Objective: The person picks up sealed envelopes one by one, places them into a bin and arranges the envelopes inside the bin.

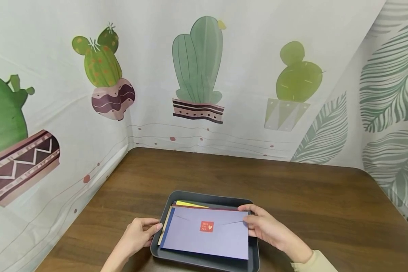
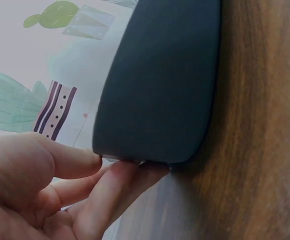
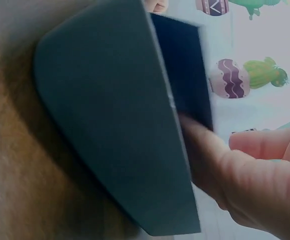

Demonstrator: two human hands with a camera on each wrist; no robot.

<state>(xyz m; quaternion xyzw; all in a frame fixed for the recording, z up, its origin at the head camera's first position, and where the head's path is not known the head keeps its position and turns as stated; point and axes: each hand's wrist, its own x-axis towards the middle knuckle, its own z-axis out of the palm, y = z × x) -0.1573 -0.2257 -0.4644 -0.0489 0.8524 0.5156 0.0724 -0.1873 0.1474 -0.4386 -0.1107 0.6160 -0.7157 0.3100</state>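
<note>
A lavender envelope with a red "just for you" heart sticker lies uppermost on a stack of coloured flat pieces in a dark grey tray. Blue, tan and yellow edges show from under it. At the tray's left side, my left hand holds the rim, thumb at the top edge and fingertips against the outer wall. My right hand grips the envelope's right edge, partly inside the tray. In the right wrist view, a dark blue surface rises above the tray wall.
The tray rests on a brown wooden table, near its front. White cloth printed with potted cacti hangs behind and to the left. A leaf-patterned cloth hangs along the right.
</note>
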